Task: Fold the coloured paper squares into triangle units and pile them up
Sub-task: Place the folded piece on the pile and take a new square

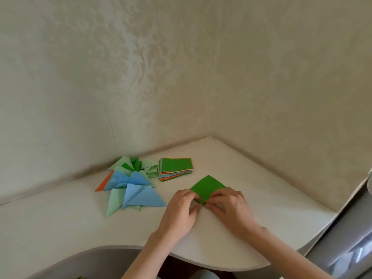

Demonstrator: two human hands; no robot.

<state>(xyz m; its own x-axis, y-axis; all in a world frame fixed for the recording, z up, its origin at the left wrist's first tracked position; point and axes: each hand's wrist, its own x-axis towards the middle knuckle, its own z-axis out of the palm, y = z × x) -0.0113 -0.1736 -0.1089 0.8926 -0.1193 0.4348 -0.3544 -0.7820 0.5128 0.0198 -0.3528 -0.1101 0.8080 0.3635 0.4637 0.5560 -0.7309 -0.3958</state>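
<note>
A dark green paper square (207,187) lies as a diamond on the white table (261,190). My left hand (182,210) and my right hand (229,208) both pinch its near corner with curled fingers, which hide that part of the sheet. To the left lies a loose pile of folded triangle units (130,182) in blue, light green, dark green and orange. Behind the green square sits a stack of unfolded coloured squares (176,168) with a green sheet on top.
The table fits into a wall corner with patterned wallpaper (181,77) at the back and right. Its curved front edge (201,258) runs just under my forearms. A grey, partly blurred object (350,238) stands at the right edge of the view.
</note>
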